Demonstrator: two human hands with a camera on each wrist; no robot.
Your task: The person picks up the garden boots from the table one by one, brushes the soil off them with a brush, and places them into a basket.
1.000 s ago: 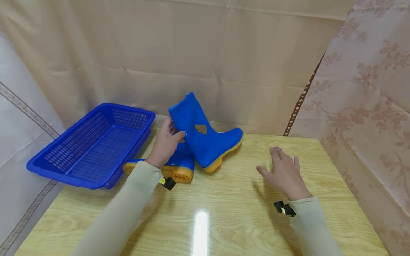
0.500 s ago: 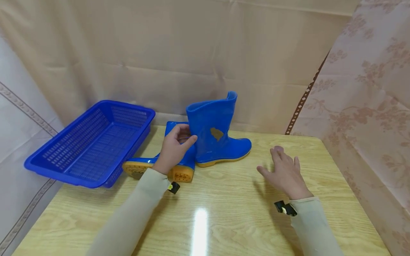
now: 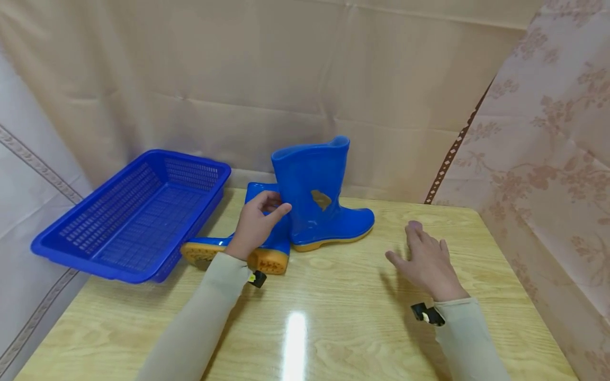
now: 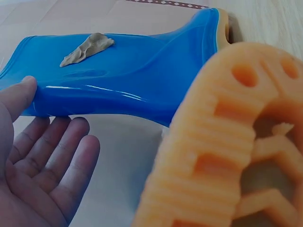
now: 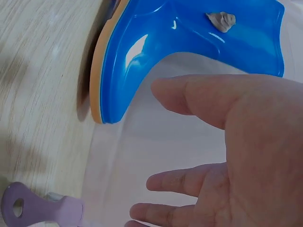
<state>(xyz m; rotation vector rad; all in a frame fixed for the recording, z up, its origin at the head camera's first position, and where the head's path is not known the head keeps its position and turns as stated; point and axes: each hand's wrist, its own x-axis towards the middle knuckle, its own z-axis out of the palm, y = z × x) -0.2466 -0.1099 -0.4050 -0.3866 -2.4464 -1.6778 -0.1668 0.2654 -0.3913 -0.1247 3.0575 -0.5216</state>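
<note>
A blue rain boot (image 3: 312,185) with a yellow sole stands upright at the back of the table, a brown clay-like smear (image 3: 321,200) on its shaft. My left hand (image 3: 257,221) is at the back of that shaft; in the left wrist view the thumb overlaps its near face and the loosely extended fingers meet its edge. Underneath the hand lies a second blue boot (image 3: 281,233), its yellow sole (image 4: 213,127) turned toward the wrist camera. My right hand (image 3: 431,262) hovers with spread fingers to the right, holding nothing.
A blue plastic basket (image 3: 190,225) stands at the left. Beyond my right fingertips is a small purple object with a hole (image 5: 40,205), mostly hidden in the head view. A beige curtain (image 3: 214,79) hangs behind the wooden table (image 3: 352,307).
The boot by my left hand went from tilted to standing flat on its sole, slightly further right. My left hand moved right with it, then its fingers loosened. The right hand stayed nearly still.
</note>
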